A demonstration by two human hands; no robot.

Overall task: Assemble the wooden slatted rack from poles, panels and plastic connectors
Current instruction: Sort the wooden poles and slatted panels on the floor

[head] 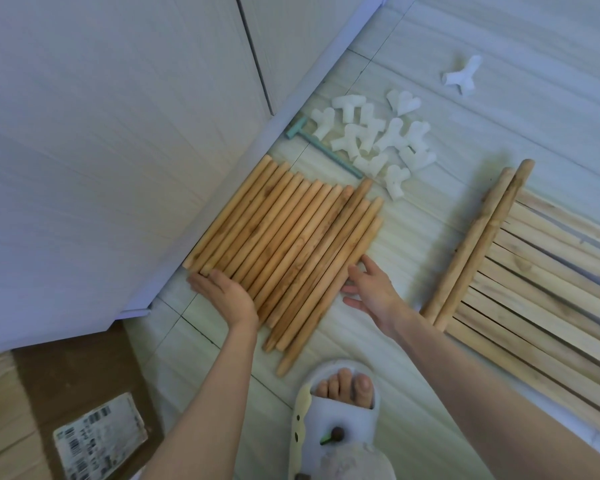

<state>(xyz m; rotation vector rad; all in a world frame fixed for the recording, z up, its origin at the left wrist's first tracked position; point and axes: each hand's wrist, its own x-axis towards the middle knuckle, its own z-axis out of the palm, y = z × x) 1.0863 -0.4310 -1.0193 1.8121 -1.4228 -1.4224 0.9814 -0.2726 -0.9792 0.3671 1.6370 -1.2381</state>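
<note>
Stage: sorting parts on tiled floor [413, 393]; judged very early, no joint made yet.
Short poles [284, 244]: approx. 15+ laid side by side against the white cabinet [118, 150] base; near ends uneven, a few stick out toward the person.
Left hand [227, 294]: fingers straight, palm resting on near ends of poles at cabinet side; grips nothing.
Right hand [371, 289]: fingers spread and relaxed, fingertips at edge of outermost pole; holds nothing.
Long poles [478, 244]: two, lying on left edge of slatted panels [541, 282], well apart from short poles.
Connectors [378, 140]: white plastic, loose heap just beyond pole tips; one stray connector [461, 77] farther off.
Mallet [321, 147]: small, green, between heap and cabinet.
Risk 1: round poles may roll or fan out if pushed from one side only.
Risk 2: the slippered foot [343, 407] is near the protruding pole; a step could scatter the row.
Risk 3: stray connector could get overlooked.
Containers: cardboard box [77, 410] w/ label, bottom left; contents not visible.
</note>
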